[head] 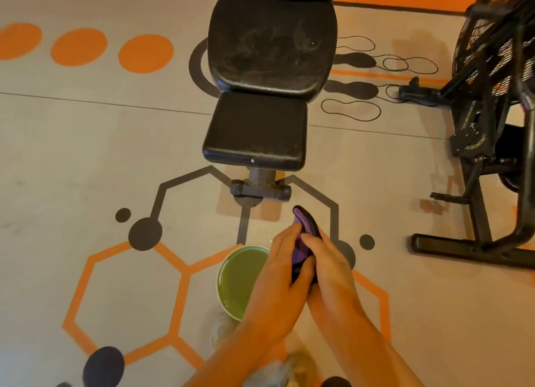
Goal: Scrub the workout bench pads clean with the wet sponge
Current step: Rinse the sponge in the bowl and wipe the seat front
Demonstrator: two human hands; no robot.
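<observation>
both hands (307, 271) squeeze what seems the sponge (304, 230) between them, grip clenched

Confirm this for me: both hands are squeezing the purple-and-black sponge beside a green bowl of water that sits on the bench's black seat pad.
One detail is wrong. In the head view the round green bowl of water sits on the patterned floor, in front of the bench's foot, not on the black seat pad. The rest holds: the left hand and right hand both grip the purple-and-black sponge beside it.
</observation>
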